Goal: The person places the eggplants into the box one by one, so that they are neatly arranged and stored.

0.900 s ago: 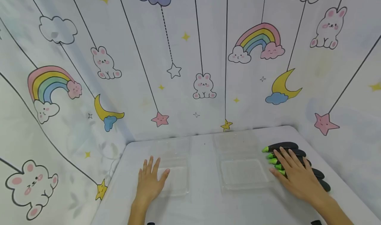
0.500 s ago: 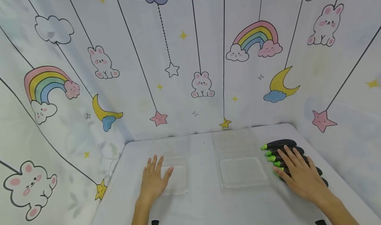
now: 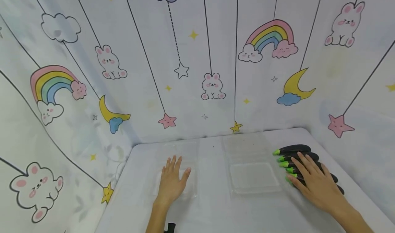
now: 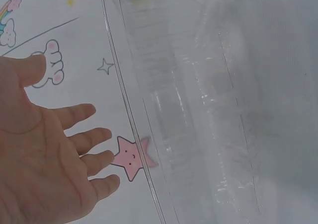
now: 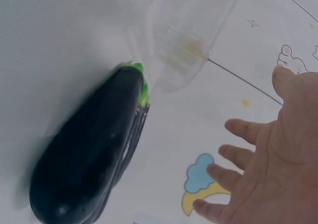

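Several dark eggplants (image 3: pixel 293 149) with green stem ends lie side by side in a row at the table's right. My right hand (image 3: pixel 318 183) is held over them with fingers spread, covering part of the row; the right wrist view shows the hand apart from the nearest eggplant (image 5: pixel 87 144), holding nothing. On the left, my left hand (image 3: pixel 172 181) hovers over a clear plastic box (image 3: pixel 189 188), its fingers straight and its palm bare in the left wrist view. Some of that box is hidden behind the hand.
A second clear plastic box (image 3: pixel 254 178) with its lid (image 3: pixel 245 145) opened back stands between the left box and the eggplants. The white table (image 3: pixel 213 209) meets a patterned cloth wall (image 3: pixel 185 106) at the back and sides.
My left hand has moved to the right, further over the left box. The right hand has shifted slightly right and down over the eggplants. Boxes and eggplants stay in place.
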Action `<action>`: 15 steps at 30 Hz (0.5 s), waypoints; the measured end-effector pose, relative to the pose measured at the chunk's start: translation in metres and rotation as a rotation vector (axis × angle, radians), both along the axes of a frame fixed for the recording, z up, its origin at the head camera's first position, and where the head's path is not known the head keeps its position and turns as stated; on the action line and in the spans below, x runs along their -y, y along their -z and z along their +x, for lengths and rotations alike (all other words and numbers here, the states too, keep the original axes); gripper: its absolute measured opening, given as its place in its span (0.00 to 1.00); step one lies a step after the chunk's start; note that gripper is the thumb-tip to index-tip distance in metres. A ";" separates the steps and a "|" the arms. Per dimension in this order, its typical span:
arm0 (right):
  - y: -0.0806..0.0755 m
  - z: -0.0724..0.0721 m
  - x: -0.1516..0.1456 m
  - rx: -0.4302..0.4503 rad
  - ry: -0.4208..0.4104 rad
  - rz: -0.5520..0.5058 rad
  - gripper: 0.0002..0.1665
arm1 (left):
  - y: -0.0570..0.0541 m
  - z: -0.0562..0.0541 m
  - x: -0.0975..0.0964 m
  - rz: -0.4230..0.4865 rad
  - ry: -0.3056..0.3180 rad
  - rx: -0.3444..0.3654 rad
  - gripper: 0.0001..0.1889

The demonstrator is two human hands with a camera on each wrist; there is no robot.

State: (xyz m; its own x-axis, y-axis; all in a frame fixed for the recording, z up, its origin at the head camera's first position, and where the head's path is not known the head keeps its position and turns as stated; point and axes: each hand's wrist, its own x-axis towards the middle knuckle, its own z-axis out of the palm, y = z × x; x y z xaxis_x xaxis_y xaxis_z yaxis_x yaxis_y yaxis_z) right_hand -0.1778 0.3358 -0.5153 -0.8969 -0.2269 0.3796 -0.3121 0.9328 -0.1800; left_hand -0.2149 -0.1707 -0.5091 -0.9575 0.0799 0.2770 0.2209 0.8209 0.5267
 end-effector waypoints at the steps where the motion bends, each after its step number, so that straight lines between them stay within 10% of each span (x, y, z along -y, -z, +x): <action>1: 0.000 0.000 0.000 -0.015 -0.008 0.002 0.45 | -0.001 0.000 -0.002 0.009 0.005 0.001 0.39; 15: 0.007 0.002 -0.006 -0.029 -0.019 -0.006 0.44 | -0.005 -0.002 -0.036 0.082 0.082 0.035 0.39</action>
